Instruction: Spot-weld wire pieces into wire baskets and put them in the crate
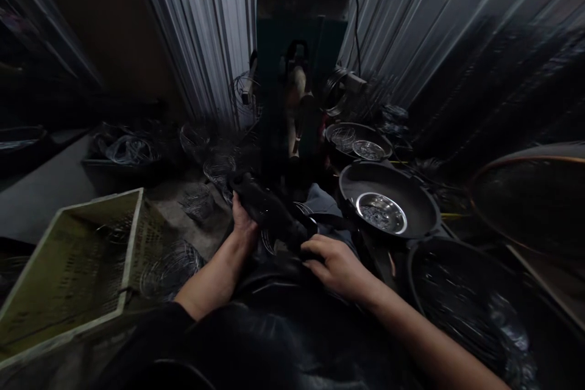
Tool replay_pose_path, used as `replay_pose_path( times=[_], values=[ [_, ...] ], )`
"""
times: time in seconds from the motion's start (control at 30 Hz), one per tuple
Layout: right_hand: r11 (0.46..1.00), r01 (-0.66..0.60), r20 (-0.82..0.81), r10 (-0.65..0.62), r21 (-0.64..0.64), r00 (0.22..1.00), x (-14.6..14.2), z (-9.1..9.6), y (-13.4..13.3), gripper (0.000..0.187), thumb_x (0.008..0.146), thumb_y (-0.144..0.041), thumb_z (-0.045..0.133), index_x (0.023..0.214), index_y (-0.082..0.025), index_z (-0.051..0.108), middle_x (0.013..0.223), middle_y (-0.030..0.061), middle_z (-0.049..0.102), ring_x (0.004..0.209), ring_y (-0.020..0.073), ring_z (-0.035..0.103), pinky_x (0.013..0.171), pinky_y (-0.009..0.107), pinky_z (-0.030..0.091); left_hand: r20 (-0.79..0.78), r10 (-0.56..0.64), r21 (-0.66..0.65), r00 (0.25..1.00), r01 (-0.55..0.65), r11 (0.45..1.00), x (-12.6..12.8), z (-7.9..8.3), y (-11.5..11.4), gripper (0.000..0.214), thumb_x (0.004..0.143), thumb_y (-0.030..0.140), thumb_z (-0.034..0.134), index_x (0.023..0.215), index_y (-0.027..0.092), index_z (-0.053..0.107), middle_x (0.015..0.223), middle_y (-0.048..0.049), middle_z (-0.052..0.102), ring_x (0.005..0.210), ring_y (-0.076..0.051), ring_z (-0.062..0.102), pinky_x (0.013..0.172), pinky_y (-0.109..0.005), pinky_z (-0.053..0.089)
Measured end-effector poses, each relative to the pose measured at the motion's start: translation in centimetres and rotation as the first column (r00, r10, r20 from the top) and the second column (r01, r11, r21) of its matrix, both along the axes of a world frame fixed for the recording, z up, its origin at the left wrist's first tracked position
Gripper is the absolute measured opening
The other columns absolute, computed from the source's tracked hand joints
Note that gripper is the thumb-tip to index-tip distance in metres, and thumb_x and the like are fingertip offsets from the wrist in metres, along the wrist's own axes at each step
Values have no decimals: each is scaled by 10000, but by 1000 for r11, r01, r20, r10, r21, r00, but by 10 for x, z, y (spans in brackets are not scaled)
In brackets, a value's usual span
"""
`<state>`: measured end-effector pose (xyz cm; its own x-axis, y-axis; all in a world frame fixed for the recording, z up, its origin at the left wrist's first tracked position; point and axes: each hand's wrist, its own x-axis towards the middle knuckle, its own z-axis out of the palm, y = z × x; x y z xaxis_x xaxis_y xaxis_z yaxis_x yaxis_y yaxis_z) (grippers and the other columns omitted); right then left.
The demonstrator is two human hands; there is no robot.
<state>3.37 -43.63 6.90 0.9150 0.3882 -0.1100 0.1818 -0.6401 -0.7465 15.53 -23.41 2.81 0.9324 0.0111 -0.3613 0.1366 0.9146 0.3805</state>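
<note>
Across my lap lies a long black object (274, 210) with a rounded far end; the dim light hides its exact kind. My left hand (244, 223) grips its far left side, thumb pointing up and most fingers hidden beneath it. At its near right end, my right hand (329, 261) is closed, fingers curled at the edge. Thin curved wires (267, 241) show just below the object, between my hands. A dark apron (292, 329) covers my lap.
Ahead stands a dark green machine (274, 42). On the right are black pans (423, 201), one holding a shiny metal bowl (397, 207). A yellow-green crate (59, 268) stands left, with wire bundles (171, 268) beside it. A bin of coiled wire (130, 149) sits farther back.
</note>
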Motion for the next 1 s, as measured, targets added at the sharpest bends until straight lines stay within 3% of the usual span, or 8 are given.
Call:
replay_pose_path(
  times=[0.13,0.3,0.4,0.57,0.73,0.83,0.93,1.0],
  values=[
    [996,-38,-35,41,84,999,-1,2,-3,242,773,-160,593,1002,-187,667,1031,4,580,954,89,543,851,155,414,98,-120,43,988,117,992,-1,-7,2,505,877,514,356,958,96,628,872,-111,627,861,-190,611,858,-322,493],
    [982,134,-90,-123,135,988,6,-2,-6,263,800,-194,583,1056,-191,641,1046,-5,591,985,104,555,891,199,425,110,-128,111,986,116,987,-11,-4,-2,524,896,483,280,1139,132,583,1040,-142,604,1040,-234,570,889,-361,486],
    [973,161,26,-168,164,985,8,-5,3,417,765,-250,650,1169,-180,573,1122,19,553,1034,118,531,938,227,427,79,-132,139,988,120,983,-17,3,-4,528,913,445,225,1184,139,560,1099,-154,584,1045,-244,569,832,-360,507],
    [994,75,166,-87,79,982,7,-7,28,730,661,-345,754,1302,-160,456,1229,71,455,1106,160,480,978,266,439,62,-198,179,978,185,966,-21,5,-5,552,904,482,258,1198,115,547,1134,-160,571,981,-234,587,806,-336,510],
    [993,-115,227,115,-15,967,3,-11,38,329,769,-214,630,1096,-237,599,1115,18,501,927,100,540,815,179,470,173,-308,274,936,255,927,-20,-17,4,409,925,277,291,1193,112,551,1219,-126,535,1062,-194,555,897,-302,477],
    [981,-192,341,179,5,923,0,-16,37,253,792,-195,595,1042,-226,622,1079,21,519,918,92,542,796,157,454,230,-343,305,911,267,914,-21,-26,10,398,934,230,279,1215,128,542,1274,-105,500,1127,-169,520,970,-294,436],
    [963,-239,394,173,123,903,-2,-20,36,226,811,-173,555,1025,-188,626,1063,31,536,907,76,549,809,137,450,225,-354,338,908,268,902,-21,-27,13,381,922,199,331,1246,135,521,1286,-96,491,1137,-164,514,1008,-291,401],
    [949,-181,385,71,259,920,-2,-23,35,212,816,-139,513,991,-157,631,1040,34,551,908,62,553,813,119,448,213,-354,345,910,269,899,-19,-29,15,375,911,175,344,1232,131,533,1271,-95,504,1130,-167,516,1022,-292,382]
  ],
)
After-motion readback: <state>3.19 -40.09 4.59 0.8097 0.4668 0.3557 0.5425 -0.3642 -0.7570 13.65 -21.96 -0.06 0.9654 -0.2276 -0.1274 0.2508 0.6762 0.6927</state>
